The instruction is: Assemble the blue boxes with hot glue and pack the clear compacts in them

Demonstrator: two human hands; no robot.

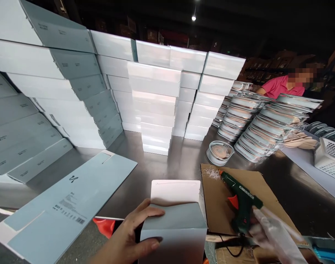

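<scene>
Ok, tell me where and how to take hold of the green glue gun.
Probably by the handle of the glue gun, coming from the near right, where the gloved right hand is. The handle points toward the near edge of the cardboard, the nozzle points away, and the orange trigger juts out on the left.

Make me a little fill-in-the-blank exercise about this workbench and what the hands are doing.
1. The left hand holds a ____.
2. The right hand is at the handle of a dark green ____.
3. Pale strands lie on a sheet of brown ____.
4. In the picture, the flat printed panel lies to the ____ of the held item.

Missing words: box; glue gun; cardboard; left.
</scene>
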